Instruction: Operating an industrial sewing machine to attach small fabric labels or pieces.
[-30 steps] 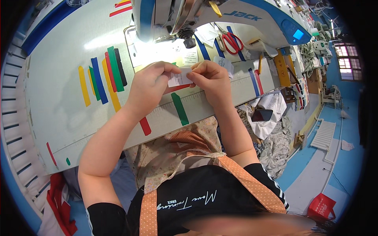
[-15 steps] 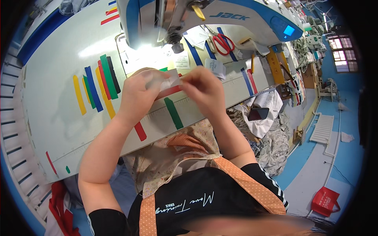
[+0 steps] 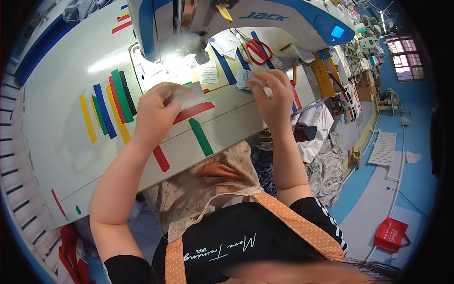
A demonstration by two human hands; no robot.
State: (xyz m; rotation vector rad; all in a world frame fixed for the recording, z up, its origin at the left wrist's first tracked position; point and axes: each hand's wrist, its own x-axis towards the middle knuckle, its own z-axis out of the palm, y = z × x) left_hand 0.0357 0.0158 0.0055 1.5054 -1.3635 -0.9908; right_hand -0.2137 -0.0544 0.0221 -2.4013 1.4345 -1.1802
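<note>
A pale grey, smooth worktable [image 3: 56,142] spreads below a white-and-blue sewing machine [image 3: 265,19] at twelve o'clock. Toward four o'clock, a red, handled carrier bag [image 3: 391,234] stands on the floor, contents hidden. The bare right hand [image 3: 275,92] has thumb and forefinger slightly parted; whether they grip anything is unclear. Just beside their tips, toward nine o'clock, lies a small white stack of printed paper slips [image 3: 243,79], partly covered, its long axis uncertain. The bare left hand [image 3: 158,110], farther off, pinches one white paper slip [image 3: 193,97] toward its two o'clock.
</note>
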